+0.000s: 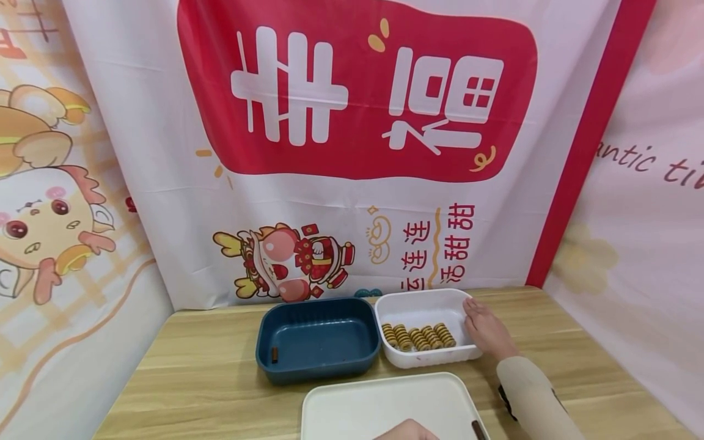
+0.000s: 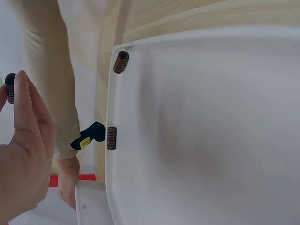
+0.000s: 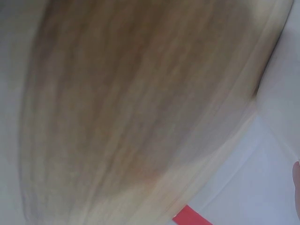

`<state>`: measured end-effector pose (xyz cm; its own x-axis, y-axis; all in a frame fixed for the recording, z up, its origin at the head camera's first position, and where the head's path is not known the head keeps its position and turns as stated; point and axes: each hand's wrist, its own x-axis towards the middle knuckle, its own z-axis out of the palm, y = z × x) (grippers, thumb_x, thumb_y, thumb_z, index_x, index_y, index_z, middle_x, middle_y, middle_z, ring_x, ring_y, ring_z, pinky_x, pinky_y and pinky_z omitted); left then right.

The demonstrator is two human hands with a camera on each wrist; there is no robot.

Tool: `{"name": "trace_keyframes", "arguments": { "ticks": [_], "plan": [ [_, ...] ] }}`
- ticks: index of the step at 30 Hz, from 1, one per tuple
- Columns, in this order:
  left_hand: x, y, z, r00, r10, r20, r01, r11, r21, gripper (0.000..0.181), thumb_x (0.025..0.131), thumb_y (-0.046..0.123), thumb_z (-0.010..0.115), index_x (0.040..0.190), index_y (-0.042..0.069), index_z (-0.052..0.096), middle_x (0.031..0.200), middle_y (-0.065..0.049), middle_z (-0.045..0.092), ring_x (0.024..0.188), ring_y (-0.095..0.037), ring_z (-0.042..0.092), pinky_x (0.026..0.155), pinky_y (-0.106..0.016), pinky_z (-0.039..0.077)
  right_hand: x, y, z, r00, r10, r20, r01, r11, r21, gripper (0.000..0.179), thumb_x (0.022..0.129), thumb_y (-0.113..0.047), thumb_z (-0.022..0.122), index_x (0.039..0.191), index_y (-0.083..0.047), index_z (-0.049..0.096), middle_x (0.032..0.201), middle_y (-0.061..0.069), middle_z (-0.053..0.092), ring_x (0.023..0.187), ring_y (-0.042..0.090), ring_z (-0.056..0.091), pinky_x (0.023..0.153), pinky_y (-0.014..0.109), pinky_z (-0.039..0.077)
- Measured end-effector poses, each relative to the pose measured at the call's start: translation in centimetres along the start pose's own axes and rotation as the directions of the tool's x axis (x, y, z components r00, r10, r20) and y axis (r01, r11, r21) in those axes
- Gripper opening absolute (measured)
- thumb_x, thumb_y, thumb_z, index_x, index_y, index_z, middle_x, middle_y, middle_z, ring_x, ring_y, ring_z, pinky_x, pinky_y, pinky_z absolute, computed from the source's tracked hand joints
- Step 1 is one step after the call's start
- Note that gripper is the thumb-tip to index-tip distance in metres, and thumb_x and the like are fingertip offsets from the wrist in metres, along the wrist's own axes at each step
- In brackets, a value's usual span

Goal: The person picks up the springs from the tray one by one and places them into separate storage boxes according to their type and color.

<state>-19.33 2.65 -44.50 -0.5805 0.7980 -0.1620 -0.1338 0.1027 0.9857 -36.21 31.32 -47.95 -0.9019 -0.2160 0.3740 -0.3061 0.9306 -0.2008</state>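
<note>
My left hand (image 2: 30, 140) pinches a dark brown coil spring (image 2: 11, 89) between thumb and fingertips, above the left edge of the left wrist view. In the head view only part of that hand (image 1: 408, 430) shows, over the cream tray (image 1: 385, 397). Two more brown springs lie along the tray's edge, one (image 2: 121, 62) in the corner and another (image 2: 111, 138) farther along. My right hand (image 1: 491, 330) rests at the right rim of the white bin (image 1: 420, 296), fingers extended. Several yellow-and-dark ridged cylinders (image 1: 422, 338) lie in a row inside that bin.
Left of the white bin stands a dark blue bin (image 1: 319, 366) with one brown spring (image 1: 274, 354) in its left part. Both bins touch or nearly touch, behind the tray on a wooden table (image 1: 203, 360). Printed cloths (image 1: 330, 195) hang along the back and sides.
</note>
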Motion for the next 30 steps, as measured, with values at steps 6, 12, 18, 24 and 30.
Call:
{"name": "trace_keyframes", "arguments": {
  "ticks": [6, 12, 18, 24, 30],
  "plan": [
    [0.1, 0.5, -1.1, 0.995, -0.067, -0.077, 0.071, 0.996, 0.056, 0.023, 0.09, 0.014, 0.062, 0.1, -0.003, 0.073, 0.085, -0.001, 0.072, 0.074, -0.003, 0.058, 0.07, -0.018, 0.049, -0.1, 0.1, 0.0, 1.0, -0.006, 0.0, 0.006, 1.0, -0.009, 0.041, 0.094, -0.005, 0.049, 0.128, 0.018, 0.047, 0.135, 0.032, 0.046, 0.127, 0.045, 0.04, 0.106, 0.054, 0.03],
    [-0.2, 1.4, -1.5, 0.984, -0.032, -0.177, 0.022, 0.998, -0.06, 0.023, 0.089, 0.012, 0.065, 0.1, -0.008, 0.072, 0.089, -0.009, 0.073, 0.071, -0.001, 0.06, 0.069, -0.017, 0.051, 0.0, 0.0, -0.1, 1.0, 0.007, 0.013, -0.007, 1.0, -0.003, 0.042, 0.095, -0.007, 0.048, 0.129, 0.018, 0.046, 0.136, 0.032, 0.044, 0.128, 0.046, 0.039, 0.106, 0.054, 0.03],
    [-0.4, 1.7, -2.7, 0.966, -0.068, -0.248, 0.007, 0.971, -0.238, 0.021, 0.089, 0.003, 0.063, 0.103, -0.011, 0.069, 0.089, -0.009, 0.071, 0.074, -0.008, 0.065, 0.076, -0.028, 0.055, -0.1, 0.0, -0.1, 1.0, 0.005, 0.009, -0.005, 1.0, -0.003, 0.042, 0.095, -0.007, 0.047, 0.128, 0.019, 0.047, 0.136, 0.032, 0.044, 0.128, 0.046, 0.039, 0.106, 0.054, 0.029],
    [-0.5, 2.2, -4.3, 0.912, -0.103, -0.396, -0.016, 0.958, -0.286, 0.015, 0.087, -0.001, 0.063, 0.099, -0.008, 0.07, 0.087, -0.01, 0.071, 0.075, -0.011, 0.066, 0.076, -0.032, 0.056, -0.1, -0.1, -0.1, 1.0, -0.002, 0.005, 0.002, 1.0, -0.001, 0.041, 0.095, -0.006, 0.048, 0.128, 0.019, 0.047, 0.135, 0.032, 0.045, 0.128, 0.046, 0.039, 0.106, 0.054, 0.029],
    [-0.4, 2.5, -6.3, 0.874, -0.122, -0.471, -0.023, 0.957, -0.291, 0.015, 0.088, 0.001, 0.064, 0.1, -0.008, 0.069, 0.086, -0.01, 0.071, 0.075, -0.013, 0.067, 0.075, -0.03, 0.056, 0.0, 0.0, -0.1, 1.0, 0.007, 0.018, -0.007, 1.0, 0.001, 0.043, 0.095, -0.008, 0.047, 0.129, 0.018, 0.046, 0.137, 0.031, 0.044, 0.129, 0.046, 0.038, 0.106, 0.054, 0.029]
  ]
}}
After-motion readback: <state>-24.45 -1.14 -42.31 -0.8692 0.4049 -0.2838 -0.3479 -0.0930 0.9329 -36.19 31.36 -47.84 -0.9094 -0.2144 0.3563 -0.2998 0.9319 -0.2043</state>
